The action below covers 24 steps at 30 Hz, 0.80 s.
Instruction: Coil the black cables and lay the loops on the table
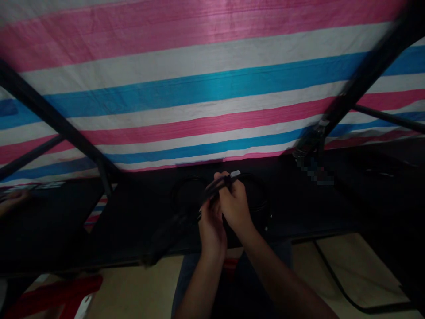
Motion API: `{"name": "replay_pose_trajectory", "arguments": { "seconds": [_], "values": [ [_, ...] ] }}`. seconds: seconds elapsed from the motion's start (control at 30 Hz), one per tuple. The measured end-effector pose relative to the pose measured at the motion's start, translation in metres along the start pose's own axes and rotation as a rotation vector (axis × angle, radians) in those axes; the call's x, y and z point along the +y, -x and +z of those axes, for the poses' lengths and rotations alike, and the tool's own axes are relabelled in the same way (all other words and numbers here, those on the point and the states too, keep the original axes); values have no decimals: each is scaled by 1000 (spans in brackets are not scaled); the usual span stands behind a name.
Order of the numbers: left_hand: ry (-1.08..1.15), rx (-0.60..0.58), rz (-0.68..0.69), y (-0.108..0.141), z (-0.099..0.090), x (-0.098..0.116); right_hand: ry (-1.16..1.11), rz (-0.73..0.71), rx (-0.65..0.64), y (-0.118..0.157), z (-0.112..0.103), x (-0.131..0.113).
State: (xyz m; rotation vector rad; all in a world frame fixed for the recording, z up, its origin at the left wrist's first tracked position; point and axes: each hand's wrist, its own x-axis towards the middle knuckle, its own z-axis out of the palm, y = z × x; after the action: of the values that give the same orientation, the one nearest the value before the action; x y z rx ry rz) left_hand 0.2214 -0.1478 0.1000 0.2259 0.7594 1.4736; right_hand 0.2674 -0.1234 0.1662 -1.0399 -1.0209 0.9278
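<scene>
Over the near part of a black tabletop (133, 212), my two hands are close together. My right hand (236, 201) grips a black cable (214, 188), with fingers and thumb closed round it near a pale, flat connector-like end (235, 174). Just below and to the left, my left hand (212, 226) is curled around the same cable, its fingers partly hidden. A dark, blurred length trails off to the lower left. Coils of black cable (260, 206) lie on the table behind the right hand, and another loop (174, 190) shows to the left.
A striped pink, white and blue sheet (212, 88) hangs behind the table. Dark metal posts (56, 117) slant up on both sides. A clear, bottle-like object (308, 141) stands at the right. At far left, another person's hand (15, 199) rests over a neighbouring table.
</scene>
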Motion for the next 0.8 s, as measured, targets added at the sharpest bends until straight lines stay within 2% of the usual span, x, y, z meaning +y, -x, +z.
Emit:
{"name": "replay_pose_trajectory", "arguments": {
  "seconds": [0.1,0.17,0.23,0.3,0.37,0.4,0.43,0.47,0.5,0.53,0.57,0.6,0.67,0.73,0.8],
  "values": [
    [-120,-29,-65,4,-7,-6,160,-33,-94,-15,-9,1],
    [-356,-190,-136,8,-21,0,284,-94,-144,-26,-18,-2],
    [-690,-466,-214,14,-35,22,411,-123,-226,-35,-27,-8],
    [-991,-856,-311,22,-40,58,532,-119,-334,-41,-35,-13],
    [-1056,-1172,-315,32,-31,99,633,-93,-445,-43,-38,-18],
    [-982,-1203,-188,35,-22,118,673,-83,-502,-42,-37,-21],
    [-933,-1146,46,38,-10,133,704,-79,-562,-41,-36,-23],
    [-939,-993,357,38,2,145,721,-84,-623,-40,-34,-25],
    [-1038,-849,610,35,14,153,724,-99,-686,-39,-32,-27],
    [-1195,-726,784,30,26,157,718,-121,-744,-39,-30,-30],
    [-1365,-668,859,22,35,158,709,-146,-789,-38,-28,-32],
    [-1511,-691,861,14,43,157,707,-166,-815,-39,-27,-34],
    [-1695,-789,731,-5,52,149,742,-181,-805,-41,-27,-36],
    [-1775,-844,613,-21,54,141,779,-159,-775,-44,-31,-36],
    [-1785,-855,581,-31,52,136,757,-125,-792,-47,-39,-34]
  ]
}}
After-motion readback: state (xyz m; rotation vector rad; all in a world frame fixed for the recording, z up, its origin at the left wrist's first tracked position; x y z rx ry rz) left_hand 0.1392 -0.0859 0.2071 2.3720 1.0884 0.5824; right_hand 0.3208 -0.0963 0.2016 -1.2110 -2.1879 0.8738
